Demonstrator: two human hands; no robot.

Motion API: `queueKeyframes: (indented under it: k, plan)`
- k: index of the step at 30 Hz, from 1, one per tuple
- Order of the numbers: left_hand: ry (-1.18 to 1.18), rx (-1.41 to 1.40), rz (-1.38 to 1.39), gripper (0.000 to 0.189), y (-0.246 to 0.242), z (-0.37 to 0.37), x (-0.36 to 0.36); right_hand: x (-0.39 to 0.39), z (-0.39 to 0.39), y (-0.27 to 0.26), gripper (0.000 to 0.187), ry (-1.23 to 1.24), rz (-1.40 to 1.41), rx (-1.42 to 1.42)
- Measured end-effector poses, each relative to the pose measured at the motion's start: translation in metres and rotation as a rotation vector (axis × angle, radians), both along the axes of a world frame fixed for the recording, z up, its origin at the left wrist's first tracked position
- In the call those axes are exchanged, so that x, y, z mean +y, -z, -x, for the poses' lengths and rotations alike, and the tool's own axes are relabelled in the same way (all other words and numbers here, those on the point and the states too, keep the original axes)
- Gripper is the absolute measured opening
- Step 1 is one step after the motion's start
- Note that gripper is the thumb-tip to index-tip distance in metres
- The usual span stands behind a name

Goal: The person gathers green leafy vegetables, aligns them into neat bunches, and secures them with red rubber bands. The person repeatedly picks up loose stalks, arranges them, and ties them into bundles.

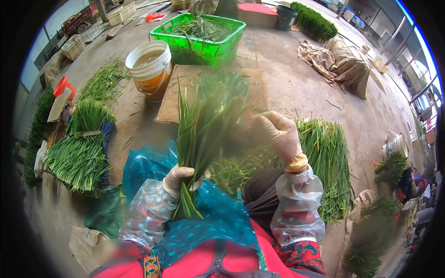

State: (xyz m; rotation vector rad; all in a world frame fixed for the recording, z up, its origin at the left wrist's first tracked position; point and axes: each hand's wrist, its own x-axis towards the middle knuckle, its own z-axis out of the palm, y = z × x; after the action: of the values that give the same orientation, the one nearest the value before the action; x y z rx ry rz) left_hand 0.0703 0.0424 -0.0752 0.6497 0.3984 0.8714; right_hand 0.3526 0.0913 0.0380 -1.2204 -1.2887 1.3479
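Observation:
My left hand, in a pale thin glove, grips a fanned bunch of long green leaves that look like garlic chives. The bunch stands upright above my teal dotted apron, its top blurred. My right hand, also gloved, is raised to the right of the bunch with fingers bent inward. A small reddish spot shows by its fingertips, too blurred to tell whether it is held. Below that hand, loose leaves lie in front of me. A thick stack of the same leaves lies to the right.
Ahead lies a brown mat, with a white bucket of murky liquid and a green plastic crate of leaf scraps beyond. Stacked leaves stand left. Crumpled sacking and more bundles are farther right.

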Motion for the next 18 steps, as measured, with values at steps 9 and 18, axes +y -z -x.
queueKeyframes:
  k: [9,18]
  plan:
    - [0.065,-0.101,0.082,0.046,0.001,0.002,0.001,0.012,0.035,0.029,0.025,-0.202,-0.211,-0.298]
    - [0.019,-0.054,0.075,0.042,0.000,0.003,-0.001,0.007,-0.027,0.033,0.024,0.048,-0.270,0.573]
